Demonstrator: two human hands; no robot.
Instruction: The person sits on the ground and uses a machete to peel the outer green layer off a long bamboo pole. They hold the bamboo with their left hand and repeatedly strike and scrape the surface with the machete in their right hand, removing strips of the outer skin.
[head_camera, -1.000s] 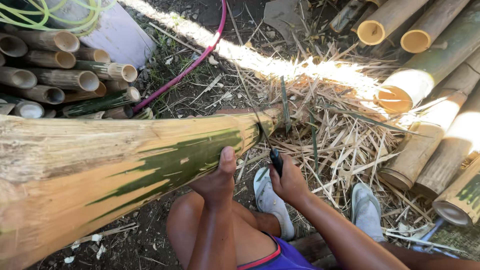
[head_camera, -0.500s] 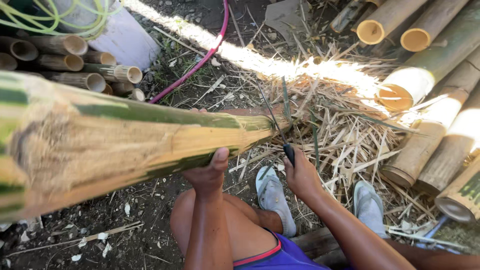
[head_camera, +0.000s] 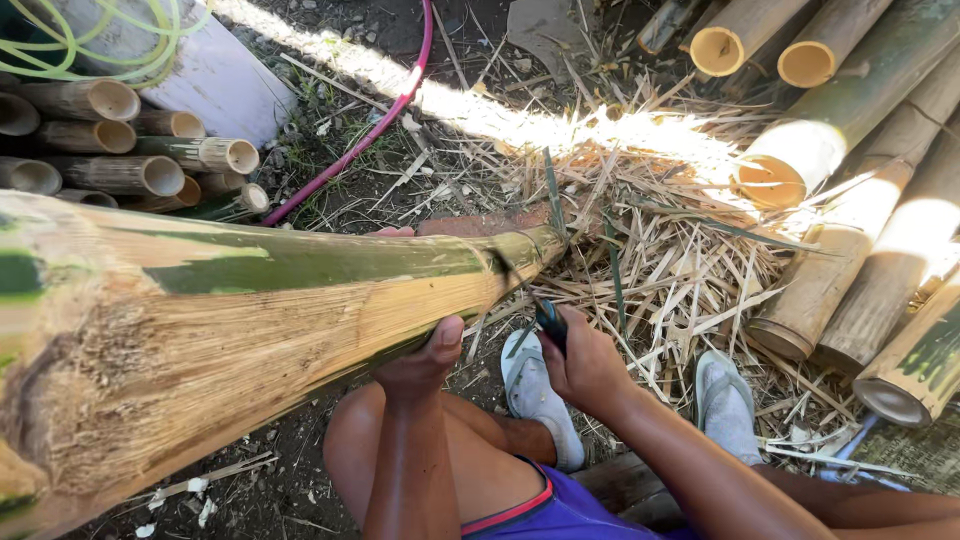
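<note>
A thick bamboo pole runs from the lower left toward the middle, its skin partly shaved to pale fibre with green patches left. My left hand wraps the underside of the pole, thumb up against its side. My right hand grips the dark handle of a knife, whose blade reaches up to the pole's far end. My knees and grey sandals lie below the hands.
Cut bamboo lengths are stacked at the upper left, thicker poles lie on the right. Dry shavings cover the ground. A pink hose crosses the dirt; a green coil sits on a white tub.
The pole has rolled and shifted, showing more shaved fibre. My right hand with the knife has moved up toward the pole's end; my left hand kept its grip beneath.
</note>
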